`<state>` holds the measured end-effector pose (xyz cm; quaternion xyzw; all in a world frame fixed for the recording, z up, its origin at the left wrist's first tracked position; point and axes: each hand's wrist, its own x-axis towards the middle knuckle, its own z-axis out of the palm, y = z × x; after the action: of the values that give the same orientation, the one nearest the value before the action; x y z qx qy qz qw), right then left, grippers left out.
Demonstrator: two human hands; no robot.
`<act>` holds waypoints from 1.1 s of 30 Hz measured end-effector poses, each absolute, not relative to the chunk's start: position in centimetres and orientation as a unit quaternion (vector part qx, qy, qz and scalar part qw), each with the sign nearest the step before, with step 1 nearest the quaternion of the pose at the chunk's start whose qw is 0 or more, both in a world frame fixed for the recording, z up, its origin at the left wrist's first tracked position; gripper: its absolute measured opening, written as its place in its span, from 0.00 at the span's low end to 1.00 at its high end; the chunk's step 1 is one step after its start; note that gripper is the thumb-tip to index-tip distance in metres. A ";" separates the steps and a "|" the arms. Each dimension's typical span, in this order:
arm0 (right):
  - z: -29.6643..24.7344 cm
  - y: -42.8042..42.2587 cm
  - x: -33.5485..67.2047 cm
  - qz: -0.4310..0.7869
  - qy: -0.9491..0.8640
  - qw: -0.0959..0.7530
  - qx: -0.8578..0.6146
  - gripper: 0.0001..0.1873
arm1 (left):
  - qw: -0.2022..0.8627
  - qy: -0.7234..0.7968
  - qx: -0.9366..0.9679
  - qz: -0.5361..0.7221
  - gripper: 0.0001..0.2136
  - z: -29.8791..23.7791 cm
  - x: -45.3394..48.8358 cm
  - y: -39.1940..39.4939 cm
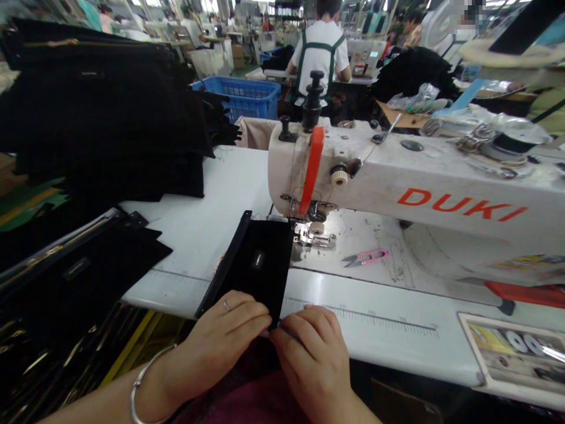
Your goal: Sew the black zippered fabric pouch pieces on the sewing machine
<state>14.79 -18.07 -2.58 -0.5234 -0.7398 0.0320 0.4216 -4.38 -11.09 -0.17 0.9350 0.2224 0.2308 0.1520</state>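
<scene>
A black fabric piece with a small label and a zipper along its left side lies on the white sewing table. Its right edge reaches the presser foot of the sewing machine. At the near edge of the fabric, my left hand is closed on it, fingers bent and pressed together. My right hand pinches the same near corner from the right. The two sets of fingertips almost meet there. Both thumbs are mostly hidden.
Pink thread snips lie right of the presser foot. A tall stack of black fabric pieces stands at the left, with another zippered piece nearer. Behind are a blue basket and a seated person. A red-handled tool lies far right.
</scene>
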 end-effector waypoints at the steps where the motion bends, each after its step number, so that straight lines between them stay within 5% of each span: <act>1: -2.5 -18.0 14.7 0.031 -0.739 0.425 -0.522 0.08 | 0.149 0.221 0.938 0.222 0.09 -0.1 -4.4 -11.0; 33: -0.4 -11.3 19.7 0.048 -0.842 0.270 -0.464 0.12 | 0.127 0.170 0.967 0.141 0.13 0.1 -1.4 -3.4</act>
<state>19.74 -11.33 -0.42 -0.4640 -0.8424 0.0483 0.2698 -1.44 -3.42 0.09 0.9669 0.1705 0.1414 0.1270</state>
